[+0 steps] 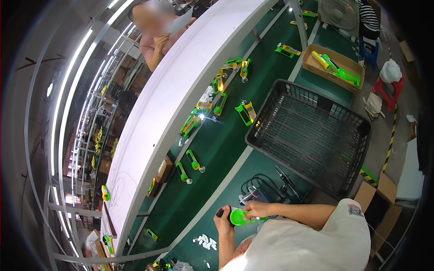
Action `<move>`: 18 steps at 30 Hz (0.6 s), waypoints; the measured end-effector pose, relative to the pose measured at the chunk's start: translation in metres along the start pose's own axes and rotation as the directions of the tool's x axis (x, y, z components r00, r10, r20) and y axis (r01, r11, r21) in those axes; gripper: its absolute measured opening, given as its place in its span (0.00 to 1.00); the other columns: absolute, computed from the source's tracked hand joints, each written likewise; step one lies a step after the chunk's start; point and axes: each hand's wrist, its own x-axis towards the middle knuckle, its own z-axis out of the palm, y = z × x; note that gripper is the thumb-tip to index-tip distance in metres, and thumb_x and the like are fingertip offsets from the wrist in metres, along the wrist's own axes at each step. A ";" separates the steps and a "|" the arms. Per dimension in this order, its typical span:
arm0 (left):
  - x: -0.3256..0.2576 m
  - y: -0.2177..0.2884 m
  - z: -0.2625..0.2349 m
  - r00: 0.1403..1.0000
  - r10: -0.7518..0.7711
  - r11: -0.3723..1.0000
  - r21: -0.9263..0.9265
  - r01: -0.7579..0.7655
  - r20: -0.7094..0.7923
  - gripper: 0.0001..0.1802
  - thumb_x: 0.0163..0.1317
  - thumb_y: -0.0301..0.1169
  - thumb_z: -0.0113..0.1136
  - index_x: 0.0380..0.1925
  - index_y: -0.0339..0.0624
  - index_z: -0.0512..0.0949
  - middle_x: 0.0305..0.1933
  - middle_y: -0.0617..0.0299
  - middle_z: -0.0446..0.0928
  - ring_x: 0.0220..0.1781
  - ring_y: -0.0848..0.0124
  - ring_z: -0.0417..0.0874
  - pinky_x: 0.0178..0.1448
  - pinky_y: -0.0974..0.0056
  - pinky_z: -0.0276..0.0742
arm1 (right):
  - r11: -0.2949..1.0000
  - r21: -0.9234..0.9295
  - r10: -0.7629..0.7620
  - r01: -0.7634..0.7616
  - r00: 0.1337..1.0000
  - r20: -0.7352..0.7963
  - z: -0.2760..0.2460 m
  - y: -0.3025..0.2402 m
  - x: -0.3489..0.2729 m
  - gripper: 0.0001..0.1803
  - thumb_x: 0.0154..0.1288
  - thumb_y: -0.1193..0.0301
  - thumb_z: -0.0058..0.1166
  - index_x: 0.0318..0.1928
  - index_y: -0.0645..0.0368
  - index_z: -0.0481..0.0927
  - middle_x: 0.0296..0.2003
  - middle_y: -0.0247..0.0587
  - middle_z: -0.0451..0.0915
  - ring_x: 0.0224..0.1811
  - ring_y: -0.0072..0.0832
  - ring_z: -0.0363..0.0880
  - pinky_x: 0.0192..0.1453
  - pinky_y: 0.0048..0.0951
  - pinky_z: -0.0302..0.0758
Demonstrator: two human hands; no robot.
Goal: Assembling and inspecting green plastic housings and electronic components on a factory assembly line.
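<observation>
Green covered the long work table [212, 149], which ran from about seven o'clock up to one o'clock under a white curved shelf [181, 77].

Your left hand [224, 220] was closed around a small black part [220, 212]. Your right hand [257, 210] was pinched on a bright green round piece [238, 217]. Both hands met low in the picture, near six o'clock, so the two parts touched each other. I judged that you were in the middle of joining them, and that this one was not done yet.

White little bits [205, 241] lay on the table at about seven o'clock from your hands, so more pieces were left to use.

Many green and yellow toy torches [193, 159] lay in a line on the belt at eleven and twelve o'clock. Some looked put together already, and one was lit.

At two o'clock stood a big black basket [357, 122], which looked nearly bare. Farther up, a brown box [312, 63] held a few green toys.

Another person [156, 43] stood across the table at eleven o'clock.
</observation>
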 end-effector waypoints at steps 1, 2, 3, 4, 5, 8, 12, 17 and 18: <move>0.000 0.005 0.002 0.999 -0.028 0.999 0.028 0.027 0.035 0.03 0.59 0.24 0.62 0.30 0.37 0.78 0.33 0.60 0.80 0.31 0.70 0.79 0.37 0.66 0.76 | 0.998 0.015 -0.057 0.059 0.994 -0.093 0.002 0.005 -0.001 0.13 0.58 0.68 0.55 0.22 0.64 0.78 0.15 0.31 0.70 0.18 0.18 0.66 0.24 0.27 0.62; -0.001 0.009 0.004 0.996 -0.057 0.997 0.057 0.053 0.070 0.03 0.59 0.24 0.61 0.31 0.37 0.77 0.34 0.59 0.79 0.33 0.70 0.79 0.39 0.66 0.76 | 0.998 0.017 -0.058 0.059 0.994 -0.098 0.007 0.008 -0.002 0.13 0.58 0.68 0.55 0.22 0.64 0.78 0.15 0.31 0.70 0.18 0.18 0.66 0.24 0.27 0.62; -0.002 0.014 0.007 0.993 -0.079 0.995 0.059 0.074 0.086 0.03 0.60 0.25 0.61 0.32 0.37 0.77 0.35 0.59 0.79 0.34 0.69 0.80 0.40 0.65 0.77 | 0.994 -0.006 -0.109 0.111 0.964 -0.244 0.013 0.008 -0.001 0.13 0.58 0.67 0.55 0.22 0.64 0.78 0.16 0.31 0.71 0.20 0.19 0.67 0.25 0.29 0.63; -0.002 0.014 0.008 0.993 -0.077 0.996 0.058 0.072 0.087 0.03 0.60 0.25 0.61 0.32 0.37 0.77 0.35 0.59 0.79 0.34 0.69 0.80 0.40 0.65 0.77 | 0.987 -0.037 -0.161 0.159 0.910 -0.383 0.016 0.007 -0.001 0.13 0.57 0.67 0.55 0.22 0.65 0.78 0.16 0.32 0.72 0.21 0.19 0.68 0.26 0.30 0.64; -0.003 0.014 0.010 0.992 -0.089 0.994 0.069 0.083 0.093 0.04 0.61 0.26 0.61 0.31 0.38 0.77 0.33 0.60 0.78 0.33 0.70 0.79 0.39 0.66 0.76 | 0.986 -0.039 -0.163 0.160 0.909 -0.383 0.016 0.005 -0.002 0.13 0.57 0.67 0.55 0.22 0.65 0.78 0.16 0.32 0.72 0.21 0.19 0.68 0.26 0.30 0.64; 0.000 0.013 0.010 0.990 -0.101 0.992 0.081 0.093 0.099 0.07 0.62 0.29 0.62 0.30 0.39 0.76 0.29 0.61 0.77 0.29 0.71 0.78 0.34 0.66 0.75 | 0.997 0.019 -0.066 0.081 0.910 -0.410 0.015 -0.009 -0.009 0.13 0.56 0.66 0.56 0.23 0.65 0.78 0.17 0.38 0.75 0.22 0.23 0.71 0.28 0.34 0.66; -0.002 0.014 0.017 0.995 -0.056 0.993 0.107 0.046 0.084 0.09 0.63 0.33 0.62 0.29 0.40 0.75 0.24 0.65 0.74 0.24 0.73 0.75 0.29 0.67 0.71 | 0.924 -0.378 -0.222 0.059 0.887 -0.404 0.005 -0.009 -0.012 0.09 0.53 0.68 0.59 0.25 0.61 0.79 0.18 0.45 0.76 0.21 0.32 0.73 0.29 0.34 0.68; -0.009 0.017 0.033 0.993 -0.058 0.984 0.173 0.040 0.100 0.08 0.62 0.31 0.62 0.29 0.40 0.75 0.24 0.65 0.73 0.25 0.74 0.74 0.30 0.68 0.70 | 0.877 -0.477 -0.274 0.045 0.864 -0.423 -0.001 -0.013 -0.019 0.07 0.50 0.69 0.61 0.24 0.59 0.80 0.18 0.45 0.76 0.20 0.37 0.74 0.28 0.35 0.70; -0.011 0.017 0.035 0.994 -0.048 0.985 0.169 0.030 0.103 0.08 0.62 0.31 0.62 0.29 0.40 0.75 0.24 0.66 0.73 0.25 0.74 0.73 0.30 0.69 0.70 | 0.897 -0.441 -0.235 0.022 0.869 -0.436 0.000 -0.018 -0.023 0.10 0.51 0.68 0.61 0.22 0.60 0.77 0.17 0.46 0.75 0.20 0.39 0.74 0.28 0.38 0.69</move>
